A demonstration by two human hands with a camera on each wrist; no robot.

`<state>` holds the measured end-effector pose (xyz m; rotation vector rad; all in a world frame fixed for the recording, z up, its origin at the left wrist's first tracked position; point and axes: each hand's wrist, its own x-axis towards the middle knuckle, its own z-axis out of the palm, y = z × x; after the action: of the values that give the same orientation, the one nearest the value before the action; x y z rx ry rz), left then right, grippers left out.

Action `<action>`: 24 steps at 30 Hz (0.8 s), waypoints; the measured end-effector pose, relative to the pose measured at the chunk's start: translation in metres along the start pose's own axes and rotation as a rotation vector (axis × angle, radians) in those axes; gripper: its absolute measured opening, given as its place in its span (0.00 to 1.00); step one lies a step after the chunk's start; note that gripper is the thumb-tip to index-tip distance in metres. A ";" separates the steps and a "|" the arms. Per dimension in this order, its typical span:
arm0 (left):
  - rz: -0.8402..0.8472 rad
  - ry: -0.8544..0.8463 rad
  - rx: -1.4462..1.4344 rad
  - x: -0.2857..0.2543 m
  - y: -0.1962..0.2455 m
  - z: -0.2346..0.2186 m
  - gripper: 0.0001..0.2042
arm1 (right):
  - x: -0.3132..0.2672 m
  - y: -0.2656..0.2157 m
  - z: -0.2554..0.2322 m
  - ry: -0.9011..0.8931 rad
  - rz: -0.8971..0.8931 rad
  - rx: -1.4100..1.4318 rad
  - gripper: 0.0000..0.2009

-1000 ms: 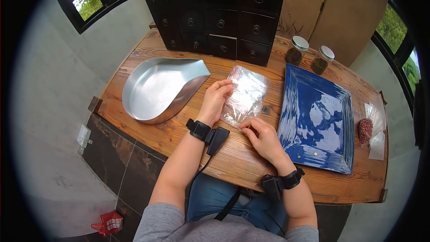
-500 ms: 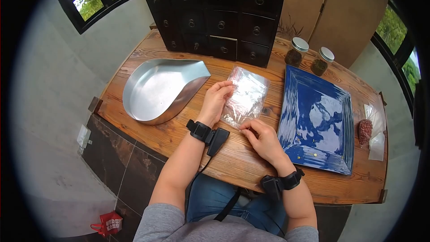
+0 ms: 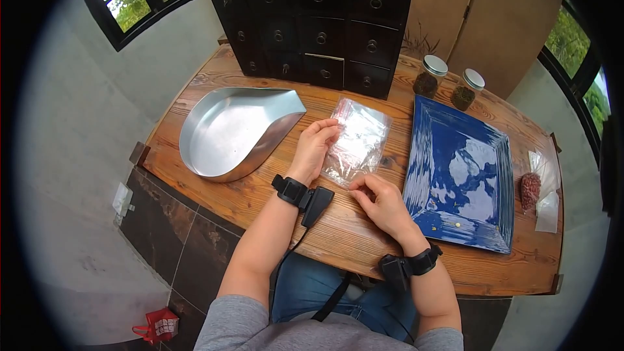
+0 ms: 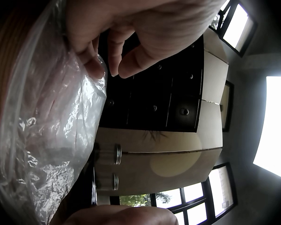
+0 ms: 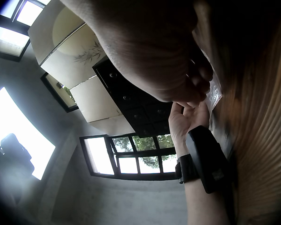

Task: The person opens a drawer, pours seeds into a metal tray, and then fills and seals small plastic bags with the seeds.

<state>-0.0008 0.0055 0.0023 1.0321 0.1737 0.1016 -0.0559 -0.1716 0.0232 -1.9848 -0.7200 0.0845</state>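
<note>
Basically no change over the last second: same pinch, same clear bag [image 3: 364, 140] position, so I'd call the handling paused. Low and far left of my grip, red bag [image 3: 159, 325] has printing, too small to read. Metal scoop [image 3: 224, 133] just left. My left hand [image 3: 313, 149] pinches the clear bag's left edge, right hand [image 3: 383, 201] its near corner, fingertips closed up. Blue tray [image 3: 421, 149] just right, no lettering visible.
</note>
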 end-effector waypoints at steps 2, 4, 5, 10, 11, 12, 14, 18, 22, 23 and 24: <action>0.003 0.014 -0.020 0.000 0.000 0.000 0.08 | 0.000 -0.001 0.000 -0.005 0.039 0.010 0.04; -0.003 -0.012 0.012 0.001 0.000 -0.002 0.10 | -0.001 0.000 0.000 -0.006 0.044 0.017 0.04; -0.002 -0.013 0.013 0.001 0.000 -0.002 0.10 | -0.001 0.000 0.000 -0.006 0.049 0.024 0.04; -0.001 -0.016 0.015 0.001 0.000 -0.002 0.10 | 0.000 0.000 0.000 -0.010 0.055 0.027 0.04; 0.001 -0.015 0.016 0.001 0.000 -0.002 0.10 | 0.000 -0.001 0.000 -0.007 0.057 0.027 0.05; -0.002 -0.012 0.015 0.001 0.000 -0.002 0.10 | -0.001 -0.001 0.000 -0.008 0.055 0.028 0.05; -0.003 -0.008 0.015 0.001 0.000 -0.002 0.10 | 0.000 -0.002 -0.001 -0.027 0.069 0.042 0.07; -0.005 -0.012 0.004 0.002 -0.001 -0.003 0.10 | 0.000 -0.001 -0.001 -0.032 0.075 0.025 0.09; -0.006 -0.014 0.004 0.002 -0.001 -0.003 0.10 | 0.000 0.000 0.000 -0.016 -0.007 -0.001 0.11; -0.006 -0.014 0.005 0.002 -0.001 -0.003 0.10 | 0.000 0.000 0.000 -0.014 -0.011 0.003 0.11; -0.007 -0.014 0.006 0.002 -0.001 -0.003 0.10 | 0.000 0.000 -0.001 -0.014 -0.010 0.003 0.11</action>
<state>0.0003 0.0081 -0.0004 1.0382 0.1651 0.0870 -0.0558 -0.1721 0.0238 -1.9793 -0.7386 0.0937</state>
